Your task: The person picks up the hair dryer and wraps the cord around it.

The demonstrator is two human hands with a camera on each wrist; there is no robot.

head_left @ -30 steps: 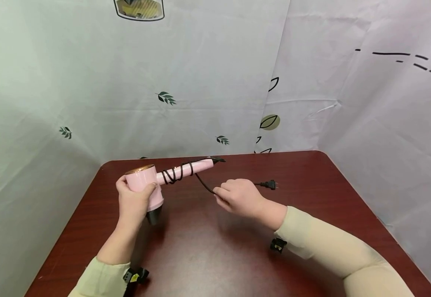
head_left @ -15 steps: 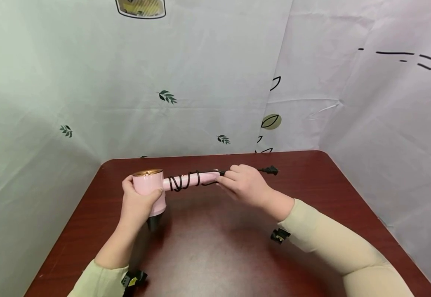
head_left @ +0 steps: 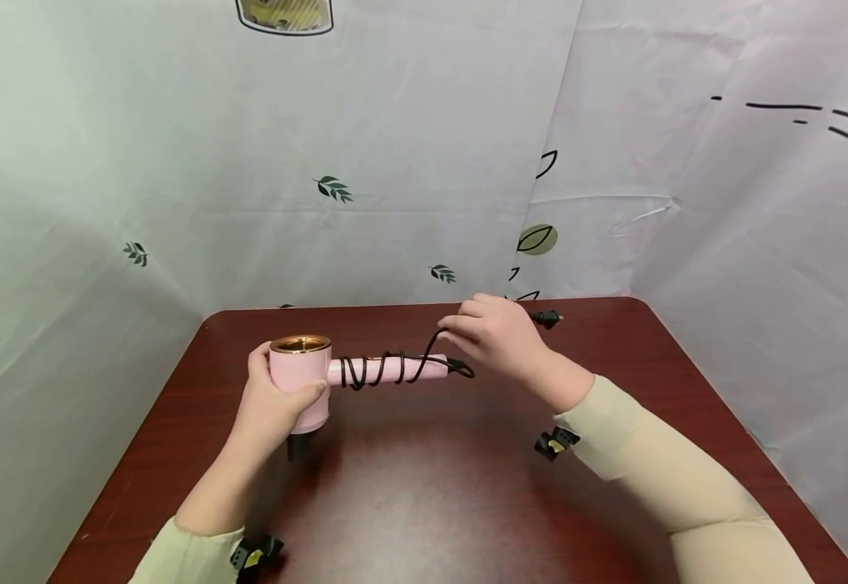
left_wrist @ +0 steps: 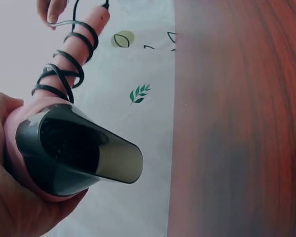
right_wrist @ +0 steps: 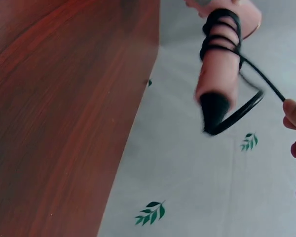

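My left hand (head_left: 275, 401) grips a pink hair dryer (head_left: 295, 373) round its barrel, above the table. Its gold-rimmed end faces up, and the black nozzle (left_wrist: 89, 153) shows large in the left wrist view. The handle (right_wrist: 219, 74) points right, with a black cord (head_left: 387, 369) coiled several times round it. Past the handle's tip, my right hand (head_left: 492, 332) pinches the cord and draws it taut up from the coils. The plug (head_left: 546, 319) sticks out beyond the right hand.
Below both hands lies a dark red wooden table (head_left: 424, 503) with rounded far corners. White cloth (head_left: 394, 122) with leaf prints hangs behind it and on both sides. Small black wrist cameras (head_left: 557, 443) sit at the sleeves.
The right hand has moved up and away with the cord, passing close to the handle's end. Another turn of cord now lies near the tip. The dryer has shifted slightly right, its handle now nearly level.
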